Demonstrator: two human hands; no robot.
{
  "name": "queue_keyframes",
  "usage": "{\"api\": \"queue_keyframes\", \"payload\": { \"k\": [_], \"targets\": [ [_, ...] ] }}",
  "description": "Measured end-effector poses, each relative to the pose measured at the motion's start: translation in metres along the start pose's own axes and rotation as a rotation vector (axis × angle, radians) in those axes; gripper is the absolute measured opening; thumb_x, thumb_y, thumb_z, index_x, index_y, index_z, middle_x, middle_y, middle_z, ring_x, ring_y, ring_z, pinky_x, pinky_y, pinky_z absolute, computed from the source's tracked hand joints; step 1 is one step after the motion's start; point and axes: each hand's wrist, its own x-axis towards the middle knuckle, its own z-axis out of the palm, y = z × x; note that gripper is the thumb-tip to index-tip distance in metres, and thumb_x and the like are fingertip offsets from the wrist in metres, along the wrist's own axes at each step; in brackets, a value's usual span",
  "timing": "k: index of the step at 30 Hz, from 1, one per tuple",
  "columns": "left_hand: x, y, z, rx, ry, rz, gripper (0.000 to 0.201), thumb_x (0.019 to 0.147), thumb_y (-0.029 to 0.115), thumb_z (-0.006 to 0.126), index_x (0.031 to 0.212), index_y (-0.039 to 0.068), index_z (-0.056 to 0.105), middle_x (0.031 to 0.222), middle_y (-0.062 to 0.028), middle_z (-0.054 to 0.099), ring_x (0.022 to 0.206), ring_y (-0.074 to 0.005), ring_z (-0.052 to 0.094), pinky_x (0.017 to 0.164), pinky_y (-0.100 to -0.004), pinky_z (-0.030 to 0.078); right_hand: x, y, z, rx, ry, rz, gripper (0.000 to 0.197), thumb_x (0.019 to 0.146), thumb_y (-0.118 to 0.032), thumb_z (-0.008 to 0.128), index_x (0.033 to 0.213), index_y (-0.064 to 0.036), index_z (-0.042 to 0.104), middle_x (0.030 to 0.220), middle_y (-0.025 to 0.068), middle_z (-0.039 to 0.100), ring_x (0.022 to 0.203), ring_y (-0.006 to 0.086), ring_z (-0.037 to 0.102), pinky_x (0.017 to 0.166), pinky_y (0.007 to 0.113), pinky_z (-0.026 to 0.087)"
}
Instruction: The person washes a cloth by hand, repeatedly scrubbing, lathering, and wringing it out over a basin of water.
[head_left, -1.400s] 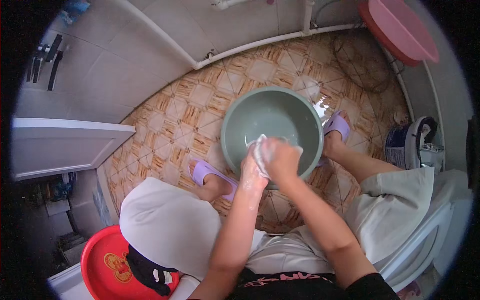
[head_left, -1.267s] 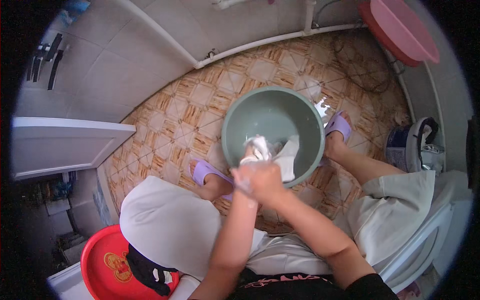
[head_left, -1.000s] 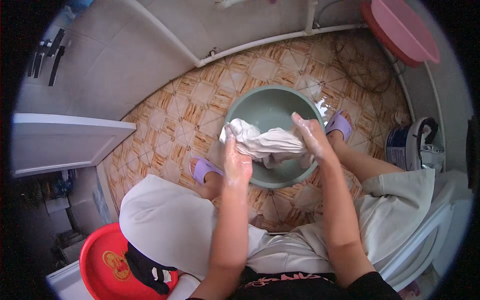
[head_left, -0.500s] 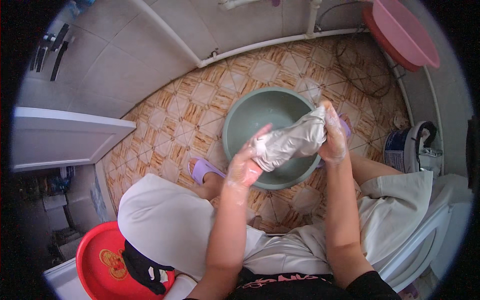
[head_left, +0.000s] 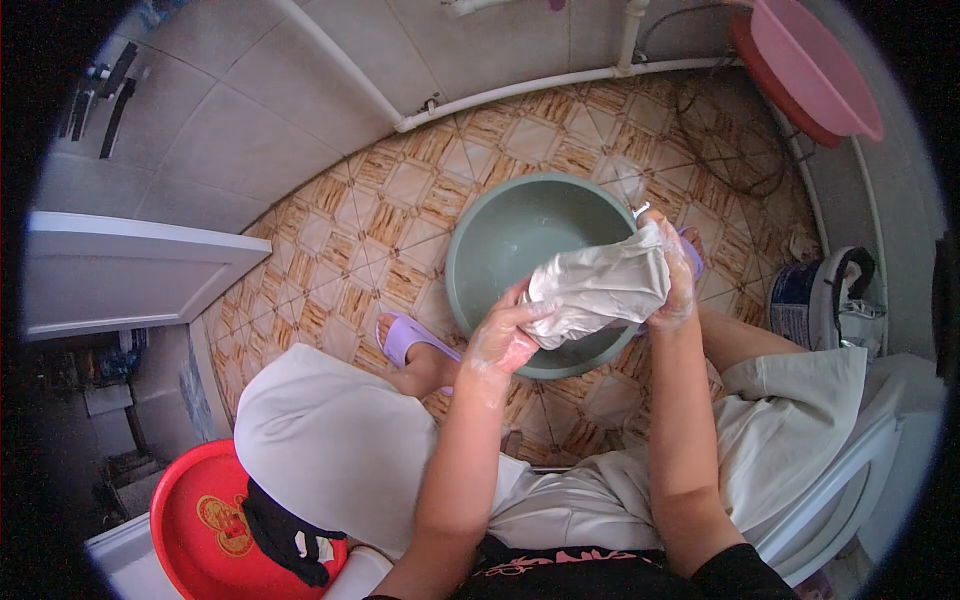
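Note:
A wet, crumpled white cloth (head_left: 598, 290) is stretched between my two hands, above a grey-green basin (head_left: 490, 235) on the floor. My left hand (head_left: 503, 335) is closed on the cloth's left end, thumb lying on top. At the opposite end my right hand (head_left: 674, 275) grips it, with a bit of white suds by the fingertips. Soapy foam coats both hands and wrists. What garment the cloth is, I cannot tell. The inside of the basin is partly hidden beneath the cloth.
At the lower left a red basin (head_left: 185, 520) holds a black garment (head_left: 285, 540). A white cabinet door (head_left: 140, 275) stands out on the left. Pink and red basins (head_left: 820, 75) hang at the upper right, above a bucket (head_left: 800, 300). My feet in purple slippers (head_left: 405, 335) flank the grey-green basin.
My left hand has shifted slightly right, and its fingers have closed further over the cloth. The cloth has moved a little right and spread wider. My right hand stays nearly in place.

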Motion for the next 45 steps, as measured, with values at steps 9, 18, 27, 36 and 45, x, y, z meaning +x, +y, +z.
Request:
{"api": "queue_keyframes", "payload": {
  "k": [9, 18, 27, 36, 45],
  "targets": [
    [0.004, -0.007, 0.007, 0.096, 0.104, 0.159, 0.045, 0.082, 0.017, 0.059, 0.121, 0.0, 0.043, 0.116, -0.0144, 0.053, 0.103, -0.0256, 0.055, 0.09, -0.0388, 0.043, 0.007, -0.004, 0.0, -0.223, 0.053, 0.038, 0.023, 0.088, -0.027, 0.051, 0.089, -0.0036, 0.053, 0.077, 0.0015, 0.055, 0.066, 0.01, 0.053, 0.059, 0.023, 0.044],
    [0.04, -0.002, -0.082, -0.282, -0.389, 0.109, 0.033, 0.09, 0.035, 0.045, 0.105, 0.007, 0.053, 0.089, -0.0057, 0.057, 0.082, -0.0199, 0.057, 0.076, -0.0309, 0.048, -0.041, 0.094, 0.098, -1.459, -0.489, -0.131, 0.031, 0.066, -0.043, 0.066, 0.078, -0.0141, 0.064, 0.068, 0.0128, 0.061, 0.066, 0.0306, 0.061, 0.062, 0.039, 0.047],
    [0.016, -0.038, -0.014, -0.002, 0.433, 0.117, 0.033, 0.085, 0.033, 0.055, 0.105, 0.006, 0.055, 0.095, -0.0058, 0.059, 0.082, -0.0165, 0.058, 0.072, -0.0301, 0.048, -0.024, 0.115, 0.009, -1.649, 0.132, -0.211, 0.021, 0.073, -0.029, 0.06, 0.073, -0.0088, 0.065, 0.06, 0.0133, 0.059, 0.055, 0.0311, 0.058, 0.053, 0.041, 0.046],
    [0.022, -0.045, -0.038, -0.081, 0.416, -0.05, 0.034, 0.09, 0.03, 0.042, 0.109, 0.004, 0.052, 0.096, -0.0063, 0.058, 0.092, -0.0172, 0.057, 0.083, -0.0352, 0.046, -0.012, 0.095, 0.036, -1.74, 0.353, -0.186, 0.041, 0.073, -0.04, 0.062, 0.053, -0.0053, 0.054, 0.054, 0.0156, 0.056, 0.049, 0.034, 0.054, 0.053, 0.041, 0.047],
    [0.021, -0.044, -0.029, -0.067, 0.355, -0.072, 0.035, 0.091, 0.033, 0.043, 0.11, 0.005, 0.05, 0.104, -0.0085, 0.056, 0.091, -0.021, 0.057, 0.079, -0.0351, 0.047, -0.009, 0.101, 0.013, -1.684, 0.436, -0.047, 0.038, 0.074, -0.041, 0.063, 0.065, -0.0036, 0.061, 0.059, 0.018, 0.058, 0.056, 0.0359, 0.057, 0.064, 0.043, 0.047]
  ]
}}
